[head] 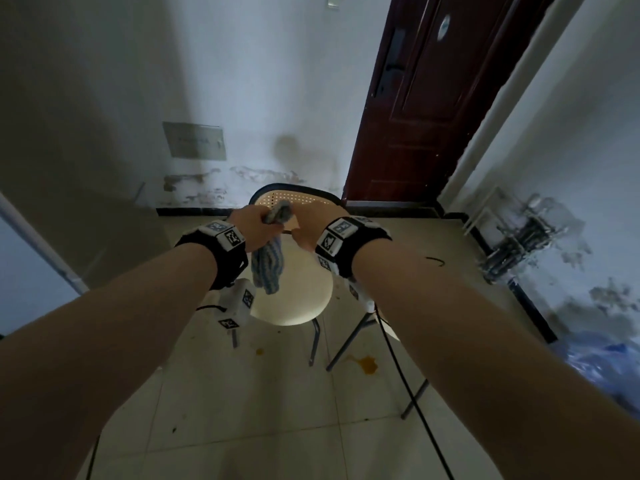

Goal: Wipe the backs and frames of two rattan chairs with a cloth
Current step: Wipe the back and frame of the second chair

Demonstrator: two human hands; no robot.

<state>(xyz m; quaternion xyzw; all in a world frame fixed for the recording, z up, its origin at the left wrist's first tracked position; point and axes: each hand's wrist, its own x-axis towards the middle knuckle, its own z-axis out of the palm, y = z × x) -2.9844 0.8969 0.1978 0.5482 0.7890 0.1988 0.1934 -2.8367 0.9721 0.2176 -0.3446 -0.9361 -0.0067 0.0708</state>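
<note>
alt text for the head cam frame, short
Both hands reach over a chair: the left hand grips a blue striped cloth against the rattan chair back, while the right hand holds the back beside it. A dark red door stands behind.

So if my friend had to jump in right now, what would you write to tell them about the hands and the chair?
Left hand: its grip is on the blue striped cloth, bunched, with the tail hanging over the seat.
Right hand: at the rattan chair back; what its fingers are doing can't be made out.
Chair: stands facing you, near the brown door.
Done: can't tell how much is wiped.
Left: finish this back and frame. A second chair's legs show on the right.
</note>
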